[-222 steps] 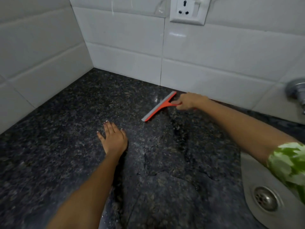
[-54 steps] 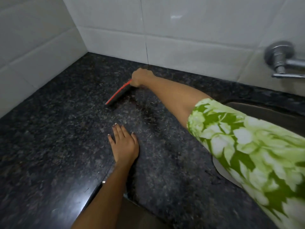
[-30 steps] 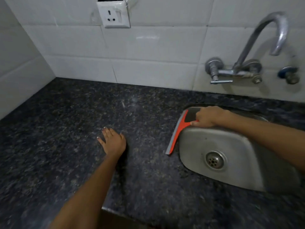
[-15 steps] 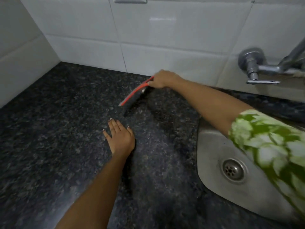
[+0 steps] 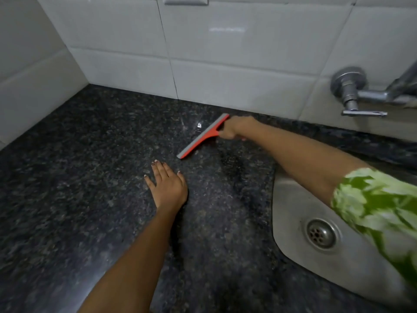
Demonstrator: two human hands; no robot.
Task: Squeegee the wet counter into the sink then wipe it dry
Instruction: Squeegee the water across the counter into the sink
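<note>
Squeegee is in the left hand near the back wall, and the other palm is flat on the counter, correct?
Not quite: the head view shows the right hand gripping the squeegee near the back wall; the left hand lies flat on the counter.

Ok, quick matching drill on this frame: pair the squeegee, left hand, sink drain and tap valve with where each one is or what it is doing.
Things:
1. squeegee
2. left hand
3. sink drain
4. tap valve

Places or states:
A. mounted on the tiled wall, upper right
B. flat on the counter, palm down, holding nothing
C. gripped by the right hand, near the back wall
D. in the steel basin, lower right

Pairs: 1-C, 2-B, 3-D, 4-A
</note>
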